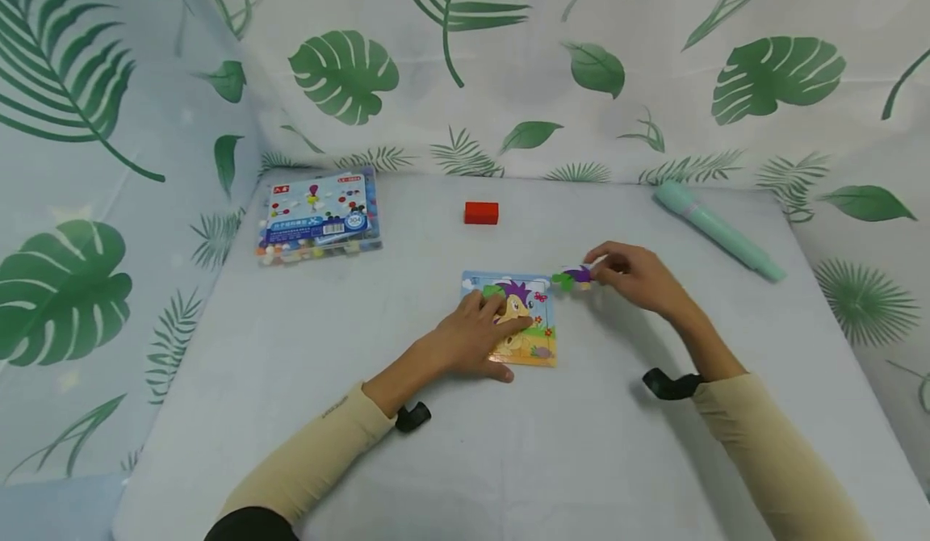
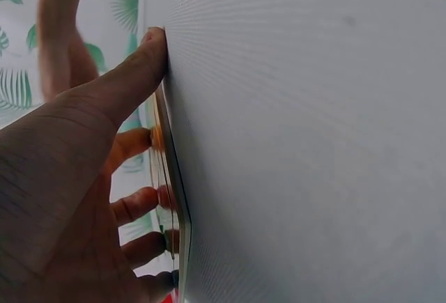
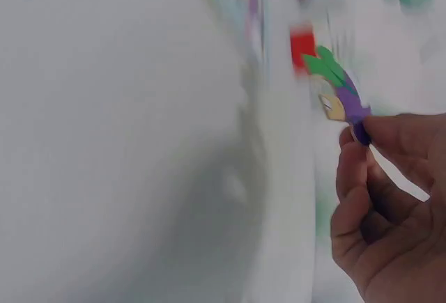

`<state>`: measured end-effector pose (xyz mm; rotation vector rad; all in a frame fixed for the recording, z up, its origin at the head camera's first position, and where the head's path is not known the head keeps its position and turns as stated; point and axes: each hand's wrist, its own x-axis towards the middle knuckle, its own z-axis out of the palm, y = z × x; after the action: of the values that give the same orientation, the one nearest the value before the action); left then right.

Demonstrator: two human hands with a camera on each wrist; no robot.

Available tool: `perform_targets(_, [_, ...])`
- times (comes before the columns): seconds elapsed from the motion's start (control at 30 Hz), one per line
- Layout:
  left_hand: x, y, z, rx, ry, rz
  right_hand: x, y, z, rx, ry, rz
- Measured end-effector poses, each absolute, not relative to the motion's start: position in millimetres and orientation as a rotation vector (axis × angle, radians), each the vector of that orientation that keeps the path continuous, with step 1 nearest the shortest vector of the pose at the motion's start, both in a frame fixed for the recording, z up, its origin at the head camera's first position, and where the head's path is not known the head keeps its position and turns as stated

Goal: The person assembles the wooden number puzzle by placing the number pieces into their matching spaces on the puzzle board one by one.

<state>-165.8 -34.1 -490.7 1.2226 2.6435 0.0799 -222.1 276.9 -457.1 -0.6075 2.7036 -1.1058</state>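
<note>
A square picture puzzle (image 1: 545, 337) with a purple-haired cartoon figure lies flat on the table. My left hand (image 1: 472, 335) rests on its left half with fingers spread, the fingertips touching the picture and the thumb on the table at its near edge. In the left wrist view the puzzle board (image 2: 182, 233) shows edge-on beneath the fingers. My right hand (image 1: 634, 277) pinches a small puzzle piece (image 1: 574, 277) between thumb and fingers, just off the puzzle's upper right corner. Green, purple and cream show on this piece (image 3: 345, 94) in the right wrist view, raised above the table.
Behind the puzzle lies a red block (image 1: 482, 213). A clear plastic box (image 1: 320, 216) with a printed label and colourful beads stands at the back left. A mint-green tube-shaped item (image 1: 719, 230) lies at the back right. A leaf-print cloth (image 1: 508, 65) hangs behind the table.
</note>
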Motion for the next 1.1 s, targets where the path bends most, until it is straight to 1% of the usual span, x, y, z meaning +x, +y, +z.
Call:
perform_targets(0.13, [-166,-35,-491,1.168,2.641,0.104,-215,331,-459,-0.486,2.722,-1.025])
perform_targets(0.27, [-166,-34,-490,1.156,2.629,0.133,-210,352,-471,-0.483,2.759,-0.936])
perform_targets(0.53, [-164,-33,-490,1.153,2.631,0.13,-212,356,-487,-0.55,2.889,-0.852])
perform_targets(0.7, [-164,-32,-491,1.149,2.637,0.128,-216,357,-487,-0.588,2.932,-0.821])
perform_targets(1.1, [-165,-30,-491,1.129,2.638,0.125,-225,358,-488,-0.566,2.908,-0.809])
